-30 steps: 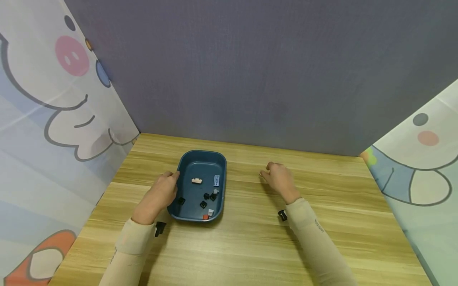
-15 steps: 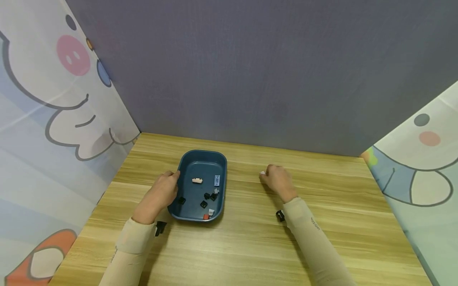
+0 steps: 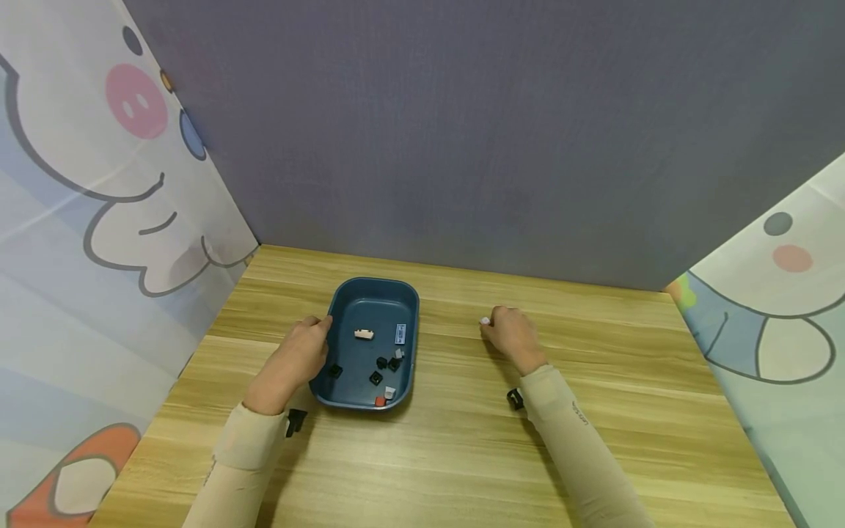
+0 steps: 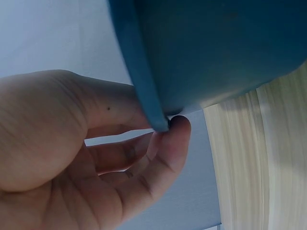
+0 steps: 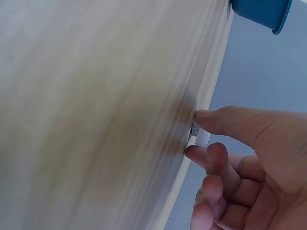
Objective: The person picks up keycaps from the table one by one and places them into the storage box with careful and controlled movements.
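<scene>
At the left, my left hand (image 3: 297, 357) pinches the rim of a dark blue tray (image 3: 363, 308) between thumb and fingertips, as the left wrist view shows closely. My right hand (image 3: 516, 337) is low over the table to the right of the tray. Its thumb and index finger pinch a small white piece (image 3: 485, 320) right at the wooden surface. In the right wrist view, most of this white piece (image 5: 203, 138) shows between the two fingertips, with the other fingers curled below.
Inside the tray lie a pale oblong piece (image 3: 364, 334), a light blue rectangular piece (image 3: 400, 334), several black pieces (image 3: 375, 378), a red one (image 3: 380, 401) and white-grey ones (image 3: 390, 393). A grey panel (image 3: 449, 147) stands behind the wooden table (image 3: 422, 469).
My right hand has shifted slightly toward me, and its thumb and index finger have come together on the white piece, which now shows at the fingertips. The left hand and tray stay put.
</scene>
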The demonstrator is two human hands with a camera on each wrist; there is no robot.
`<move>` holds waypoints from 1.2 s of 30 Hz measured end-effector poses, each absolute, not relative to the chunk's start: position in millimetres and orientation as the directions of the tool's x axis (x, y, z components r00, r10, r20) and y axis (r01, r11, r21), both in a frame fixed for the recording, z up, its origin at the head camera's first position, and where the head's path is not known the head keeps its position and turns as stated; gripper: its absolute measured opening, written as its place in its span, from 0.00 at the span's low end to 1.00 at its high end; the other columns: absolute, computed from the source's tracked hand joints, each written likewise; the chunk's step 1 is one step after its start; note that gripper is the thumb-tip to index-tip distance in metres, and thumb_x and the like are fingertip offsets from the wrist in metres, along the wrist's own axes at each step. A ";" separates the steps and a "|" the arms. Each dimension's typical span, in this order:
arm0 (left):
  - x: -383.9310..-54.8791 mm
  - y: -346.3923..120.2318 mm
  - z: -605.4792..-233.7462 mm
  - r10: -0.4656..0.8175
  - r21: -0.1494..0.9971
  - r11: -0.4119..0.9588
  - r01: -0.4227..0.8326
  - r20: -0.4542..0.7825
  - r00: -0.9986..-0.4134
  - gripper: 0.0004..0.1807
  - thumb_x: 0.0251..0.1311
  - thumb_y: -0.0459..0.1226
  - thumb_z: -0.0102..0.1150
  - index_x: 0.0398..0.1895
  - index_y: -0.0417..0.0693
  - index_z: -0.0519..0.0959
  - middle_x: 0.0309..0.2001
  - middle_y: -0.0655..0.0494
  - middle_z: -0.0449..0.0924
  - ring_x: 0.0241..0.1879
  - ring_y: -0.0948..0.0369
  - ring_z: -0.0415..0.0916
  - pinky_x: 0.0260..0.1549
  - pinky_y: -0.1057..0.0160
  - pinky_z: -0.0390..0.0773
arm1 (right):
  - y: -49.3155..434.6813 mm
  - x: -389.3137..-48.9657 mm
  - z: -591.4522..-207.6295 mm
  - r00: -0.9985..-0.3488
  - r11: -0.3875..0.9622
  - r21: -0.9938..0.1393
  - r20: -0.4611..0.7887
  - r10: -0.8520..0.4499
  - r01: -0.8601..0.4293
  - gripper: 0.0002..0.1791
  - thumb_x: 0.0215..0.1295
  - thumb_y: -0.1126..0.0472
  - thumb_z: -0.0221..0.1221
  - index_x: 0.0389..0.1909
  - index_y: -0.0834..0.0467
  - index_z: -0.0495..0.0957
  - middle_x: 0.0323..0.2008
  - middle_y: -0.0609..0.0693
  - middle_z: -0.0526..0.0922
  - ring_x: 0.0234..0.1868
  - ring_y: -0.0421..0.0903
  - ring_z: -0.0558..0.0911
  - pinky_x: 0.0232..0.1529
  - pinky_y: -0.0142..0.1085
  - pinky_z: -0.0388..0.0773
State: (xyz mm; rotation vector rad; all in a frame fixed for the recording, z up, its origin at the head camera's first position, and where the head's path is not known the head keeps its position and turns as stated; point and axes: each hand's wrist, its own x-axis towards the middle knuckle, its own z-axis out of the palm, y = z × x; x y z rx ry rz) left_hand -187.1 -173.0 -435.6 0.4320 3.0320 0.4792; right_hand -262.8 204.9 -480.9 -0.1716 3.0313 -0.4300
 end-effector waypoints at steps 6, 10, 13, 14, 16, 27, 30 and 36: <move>-187.1 -173.0 -436.8 0.281 0.319 0.909 0.268 0.006 -0.960 0.24 0.64 0.23 0.54 0.63 0.20 0.69 0.51 0.27 0.74 0.49 0.34 0.75 0.47 0.44 0.79 | 204.8 -262.6 -480.0 -0.991 0.954 -0.284 -0.064 -0.120 -0.098 0.20 0.69 0.54 0.60 0.16 0.54 0.71 0.14 0.48 0.67 0.17 0.44 0.64 0.17 0.37 0.65; -187.0 -174.3 -437.7 0.281 0.320 0.909 0.268 0.006 -0.960 0.24 0.64 0.23 0.54 0.64 0.20 0.68 0.52 0.27 0.74 0.49 0.34 0.74 0.47 0.44 0.79 | 204.6 -262.3 -478.8 -0.990 0.954 -0.286 -0.078 -0.119 -0.092 0.20 0.69 0.55 0.60 0.16 0.55 0.71 0.14 0.47 0.65 0.16 0.43 0.63 0.17 0.36 0.64; -187.1 -174.9 -438.7 0.283 0.318 0.909 0.271 0.008 -0.959 0.24 0.64 0.23 0.54 0.63 0.20 0.69 0.51 0.27 0.74 0.49 0.34 0.74 0.47 0.44 0.79 | 204.2 -262.3 -477.8 -0.989 0.954 -0.286 -0.087 -0.119 -0.090 0.20 0.69 0.54 0.60 0.17 0.55 0.72 0.14 0.48 0.66 0.16 0.43 0.64 0.17 0.37 0.65; -187.0 -174.9 -438.9 0.283 0.318 0.909 0.271 0.009 -0.959 0.24 0.64 0.23 0.54 0.63 0.20 0.69 0.51 0.27 0.74 0.49 0.34 0.74 0.47 0.44 0.79 | 203.9 -262.4 -477.5 -0.989 0.954 -0.287 -0.089 -0.117 -0.087 0.20 0.70 0.54 0.60 0.17 0.55 0.72 0.14 0.48 0.67 0.16 0.43 0.64 0.17 0.37 0.65; -186.9 -175.0 -439.5 0.281 0.319 0.909 0.270 0.012 -0.960 0.24 0.64 0.23 0.54 0.63 0.20 0.69 0.51 0.27 0.74 0.49 0.34 0.75 0.47 0.44 0.79 | 203.4 -262.8 -477.3 -0.989 0.954 -0.286 -0.093 -0.115 -0.084 0.18 0.70 0.54 0.60 0.19 0.55 0.74 0.15 0.49 0.70 0.17 0.44 0.66 0.18 0.37 0.66; -187.2 -174.2 -438.4 0.269 0.322 0.914 0.248 -0.020 -0.963 0.25 0.65 0.23 0.53 0.65 0.21 0.68 0.53 0.27 0.73 0.51 0.33 0.74 0.49 0.43 0.79 | 188.9 -265.1 -467.2 -0.988 0.936 -0.325 -0.023 -0.154 -0.138 0.13 0.68 0.53 0.60 0.37 0.60 0.84 0.29 0.52 0.82 0.23 0.46 0.74 0.23 0.40 0.73; -187.4 -174.1 -437.7 0.270 0.320 0.913 0.251 -0.016 -0.963 0.25 0.65 0.23 0.53 0.64 0.21 0.68 0.53 0.27 0.73 0.51 0.33 0.73 0.49 0.43 0.78 | 179.4 -266.4 -457.8 -0.986 0.933 -0.326 -0.001 -0.164 -0.154 0.15 0.68 0.52 0.60 0.42 0.61 0.84 0.31 0.52 0.83 0.24 0.46 0.76 0.23 0.40 0.75; -188.2 -174.0 -437.2 0.282 0.315 0.910 0.268 0.001 -0.959 0.24 0.64 0.23 0.54 0.63 0.20 0.68 0.51 0.27 0.74 0.49 0.34 0.74 0.48 0.43 0.79 | 155.8 -268.7 -437.2 -0.975 0.913 -0.347 0.014 -0.222 -0.213 0.17 0.69 0.51 0.62 0.46 0.61 0.84 0.27 0.49 0.82 0.23 0.44 0.77 0.21 0.37 0.74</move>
